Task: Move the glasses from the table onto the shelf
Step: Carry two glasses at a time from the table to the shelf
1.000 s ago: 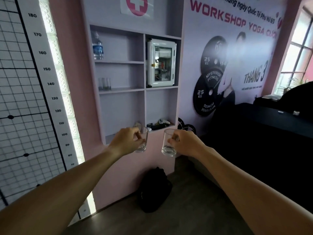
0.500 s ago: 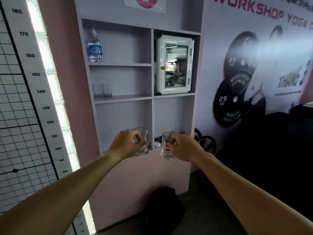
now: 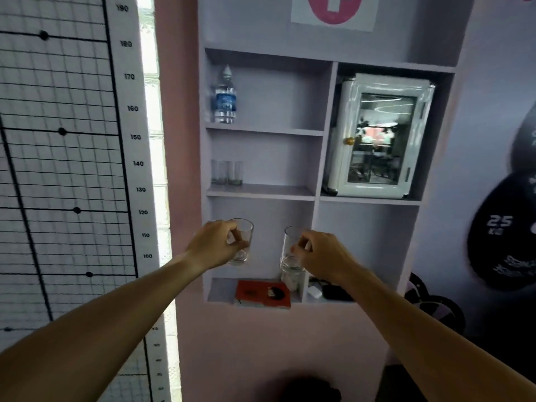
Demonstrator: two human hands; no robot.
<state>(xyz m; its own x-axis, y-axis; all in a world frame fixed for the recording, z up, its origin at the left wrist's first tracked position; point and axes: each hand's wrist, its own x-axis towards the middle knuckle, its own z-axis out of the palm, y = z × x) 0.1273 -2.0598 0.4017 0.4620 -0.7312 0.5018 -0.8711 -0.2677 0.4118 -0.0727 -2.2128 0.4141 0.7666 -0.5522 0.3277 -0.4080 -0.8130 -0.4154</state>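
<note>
Holding up two clear glasses before the lilac shelf unit [image 3: 317,198], both arms reaching forward; left hand [image 3: 214,246] gripping the left glass [image 3: 242,242], fingers [image 3: 236,237] curling round its near side, glass upright and level with the third compartment down on the left; right hand [image 3: 322,256] pinching the right glass [image 3: 290,253] near its rim, fingers clenched on it, glass upright, hanging in front of the upright divider and just above the bottom shelf; the two held glasses sitting side by side, apart, not touching.

Standing on the second shelf down, at its left end: a small row of empty glasses [image 3: 227,173], close together, exact count hard to tell through the blur. Resting on the top left shelf: a water bottle [image 3: 224,97] with blue label, upright against the left wall. Filling the tall right compartment: a white cabinet with glass door [image 3: 380,134], gold knob on its left edge. Lying flat on the bottom left shelf: a red book [image 3: 262,293]; small white and dark items in the bottom right compartment, too blurred to name.

Showing at left: a height chart [image 3: 133,137] on the wall, numbers running down.
</note>
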